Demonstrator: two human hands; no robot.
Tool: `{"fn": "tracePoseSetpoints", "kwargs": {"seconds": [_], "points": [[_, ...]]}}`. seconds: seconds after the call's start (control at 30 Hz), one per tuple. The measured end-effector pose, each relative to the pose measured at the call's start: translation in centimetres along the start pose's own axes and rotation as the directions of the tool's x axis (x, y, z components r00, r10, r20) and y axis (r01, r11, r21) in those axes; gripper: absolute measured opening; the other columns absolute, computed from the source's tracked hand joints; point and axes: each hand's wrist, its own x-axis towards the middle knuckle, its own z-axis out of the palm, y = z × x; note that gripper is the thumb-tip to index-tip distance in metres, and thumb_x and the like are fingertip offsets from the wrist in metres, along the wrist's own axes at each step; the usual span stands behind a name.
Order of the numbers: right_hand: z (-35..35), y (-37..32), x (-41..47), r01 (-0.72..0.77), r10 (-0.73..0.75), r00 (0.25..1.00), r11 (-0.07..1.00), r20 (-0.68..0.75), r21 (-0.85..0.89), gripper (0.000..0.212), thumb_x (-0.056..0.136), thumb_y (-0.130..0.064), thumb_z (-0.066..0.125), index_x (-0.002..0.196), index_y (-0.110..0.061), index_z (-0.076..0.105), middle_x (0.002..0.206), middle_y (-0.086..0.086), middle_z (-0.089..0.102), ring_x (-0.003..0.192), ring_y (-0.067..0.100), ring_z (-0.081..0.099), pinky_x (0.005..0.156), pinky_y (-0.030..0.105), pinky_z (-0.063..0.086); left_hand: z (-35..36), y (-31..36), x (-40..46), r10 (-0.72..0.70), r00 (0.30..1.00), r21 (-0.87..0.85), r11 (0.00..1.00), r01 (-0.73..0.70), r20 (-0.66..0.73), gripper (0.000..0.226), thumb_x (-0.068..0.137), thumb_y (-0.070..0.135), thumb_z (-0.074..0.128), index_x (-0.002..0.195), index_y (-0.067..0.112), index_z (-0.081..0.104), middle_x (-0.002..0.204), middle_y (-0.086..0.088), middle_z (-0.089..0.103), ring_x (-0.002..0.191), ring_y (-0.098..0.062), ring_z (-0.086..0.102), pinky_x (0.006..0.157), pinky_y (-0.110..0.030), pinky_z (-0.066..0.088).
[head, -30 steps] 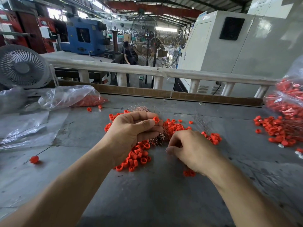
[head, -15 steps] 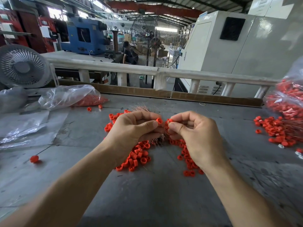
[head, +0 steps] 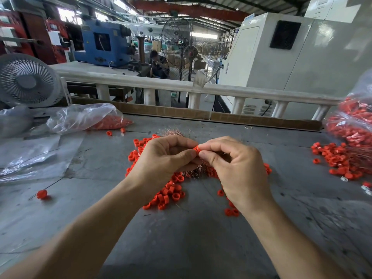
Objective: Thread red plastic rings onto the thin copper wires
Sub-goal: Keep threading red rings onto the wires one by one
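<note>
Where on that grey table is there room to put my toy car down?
Bare grey tabletop lies nearest the camera, between the two forearms. Another free patch sits between the right hand and the heap of red plastic rings at the right edge. It is crowded under both hands, where loose red rings and thin copper wires lie, and at left, under clear plastic sheets.

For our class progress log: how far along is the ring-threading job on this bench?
Done: one red plastic ring already sits on a thin wire at left. In hand: left hand and right hand pinch another small red ring. Left: the loose ring pile and copper wire bundle.
</note>
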Motion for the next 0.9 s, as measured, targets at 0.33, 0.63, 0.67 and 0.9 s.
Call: {"fn": "tracePoseSetpoints", "kwargs": {"seconds": [0.33, 0.63, 0.67, 0.9], "points": [[0.0, 0.2, 0.0, 0.082, -0.082, 0.997, 0.997, -0.008, 0.007, 0.013, 0.084, -0.004, 0.081, 0.093, -0.013, 0.083, 0.095, -0.008, 0.075, 0.095, 0.004, 0.069, 0.083, 0.012, 0.050, -0.1, 0.0, 0.0, -0.015, 1.000, -0.057, 0.998, 0.016, 0.016, 0.026, 0.085, 0.010, 0.070, 0.108, -0.001, 0.071, 0.098, -0.020, 0.077, 0.092, -0.024, 0.076, 0.080, -0.028, 0.062], [0.6, 0.7, -0.1, 0.215, -0.225, 0.974, 0.960, -0.038, -0.179, 0.021, 0.086, -0.011, 0.082, 0.106, -0.016, 0.081, 0.102, -0.005, 0.068, 0.097, 0.009, 0.065, 0.083, 0.015, 0.049, -0.2, -0.1, 0.0, -0.029, 0.999, -0.131, 0.991, 0.031, 0.020, 0.030, 0.082, 0.018, 0.069, 0.106, 0.001, 0.071, 0.094, -0.020, 0.073, 0.089, -0.024, 0.072, 0.083, -0.034, 0.063], [0.9, 0.8, -0.1, 0.238, -0.255, 0.966, 0.941, -0.043, -0.239, 0.023, 0.086, -0.013, 0.083, 0.108, -0.016, 0.080, 0.103, -0.004, 0.067, 0.098, 0.012, 0.064, 0.084, 0.019, 0.050, -0.2, -0.1, 0.1, -0.031, 0.999, -0.137, 0.990, 0.032, 0.015, 0.026, 0.084, 0.017, 0.068, 0.105, 0.002, 0.072, 0.094, -0.019, 0.072, 0.088, -0.023, 0.071, 0.082, -0.034, 0.063], [2.6, 0.6, -0.1, 0.308, -0.391, 0.914, 0.844, -0.110, -0.439, 0.012, 0.092, -0.018, 0.076, 0.101, -0.011, 0.075, 0.102, 0.000, 0.069, 0.096, 0.022, 0.063, 0.080, 0.033, 0.053, -0.4, -0.1, 0.1, -0.097, 0.995, -0.194, 0.976, 0.103, 0.038, 0.020, 0.092, 0.013, 0.065, 0.107, 0.002, 0.071, 0.102, -0.017, 0.072, 0.091, -0.023, 0.070, 0.079, -0.031, 0.060]]}}
